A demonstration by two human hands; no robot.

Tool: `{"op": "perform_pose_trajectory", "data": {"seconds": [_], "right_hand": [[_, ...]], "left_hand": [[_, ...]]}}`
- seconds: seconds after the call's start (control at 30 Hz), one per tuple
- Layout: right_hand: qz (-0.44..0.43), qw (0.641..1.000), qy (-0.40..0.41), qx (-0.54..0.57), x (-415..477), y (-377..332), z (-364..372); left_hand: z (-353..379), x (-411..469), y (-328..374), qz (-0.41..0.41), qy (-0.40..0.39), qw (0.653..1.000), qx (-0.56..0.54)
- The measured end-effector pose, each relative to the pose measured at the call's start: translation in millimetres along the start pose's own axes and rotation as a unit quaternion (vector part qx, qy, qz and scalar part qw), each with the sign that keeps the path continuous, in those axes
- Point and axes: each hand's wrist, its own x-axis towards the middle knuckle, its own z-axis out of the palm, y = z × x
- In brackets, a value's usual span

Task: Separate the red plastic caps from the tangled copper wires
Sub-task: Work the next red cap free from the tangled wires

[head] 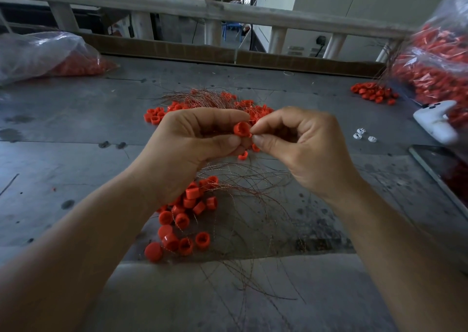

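Head view, centre frame: your left hand [192, 139] grips a small round red plastic cap [241, 129] while your right hand [298, 144] pinches its right rim, thin tangled copper wires [248, 177] trailing below.

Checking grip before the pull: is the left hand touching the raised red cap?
Touching. Head view shows the left hand pinching the red cap between thumb and forefinger.

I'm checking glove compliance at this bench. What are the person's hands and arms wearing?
The left hand and right hand are bare: no gloves, rings or bandages. Both forearms are bare to the frame edge, with no sleeve, watch or bracelet in view. Visible nails are short and unpainted.
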Motion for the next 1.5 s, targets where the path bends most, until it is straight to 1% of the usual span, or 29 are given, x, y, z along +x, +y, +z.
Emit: {"op": "perform_pose_trajectory", "data": {"seconds": [0.33,1.07,1.3,1.5], "right_hand": [[0.019,1.0,-0.009,0.012,-1.3,0.4,0.4],[0.011,1.0,-0.018,-0.003,-2.1,-0.6,-0.1],[0.015,0.999,-0.025,-0.014,-1.8,1.1,0.0],[0.029,0.999,-0.01,0.016,-1.6,2.9,-2.2]], "left_hand": [[-0.3,-0.5,-1.4,0.004,0.003,1.0,0.023],[0.4,-0.9,-2.3,0.008,-0.006,1.0,0.028],[0.3,-0.9,-2.3,0.014,0.002,0.998,0.058],[0.7,-1.9,-0.8,0.005,-0.005,0.999,0.034]]}}
